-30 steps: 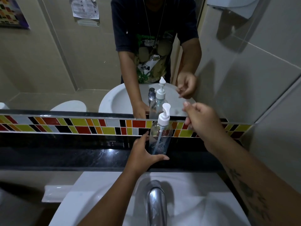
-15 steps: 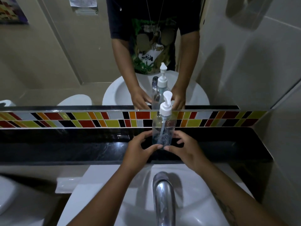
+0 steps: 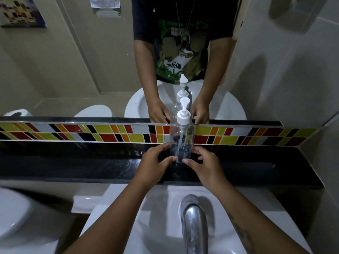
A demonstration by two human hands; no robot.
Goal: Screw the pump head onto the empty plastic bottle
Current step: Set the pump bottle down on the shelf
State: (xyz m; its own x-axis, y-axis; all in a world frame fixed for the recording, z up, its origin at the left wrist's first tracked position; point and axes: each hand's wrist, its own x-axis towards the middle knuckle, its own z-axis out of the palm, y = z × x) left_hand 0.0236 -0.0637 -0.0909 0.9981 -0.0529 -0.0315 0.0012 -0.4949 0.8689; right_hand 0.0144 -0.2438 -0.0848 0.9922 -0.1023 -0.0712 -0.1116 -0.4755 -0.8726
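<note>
A clear, empty plastic bottle [image 3: 180, 140] stands upright on the black ledge [image 3: 91, 162] below the mirror. The white pump head [image 3: 183, 116] sits on its neck, with the dip tube running down inside. My left hand [image 3: 154, 162] cups the left side of the bottle's base, thumb tip against the front. On the right side my right hand [image 3: 205, 165] does the same. Both thumbs nearly meet in front of the base. The mirror repeats the bottle and both hands.
A chrome tap [image 3: 192, 217] rises from the white basin [image 3: 161, 213] directly below my arms. A strip of coloured tiles [image 3: 73, 132] runs behind the ledge. A white soap tray [image 3: 86, 204] and another white basin [image 3: 12, 208] lie to the left. A tiled wall [image 3: 311, 107] closes the right side.
One second ago my right hand was raised beside the pump head; it has come down to the bottle's base. My left hand stayed at the base. The view shifted slightly.
</note>
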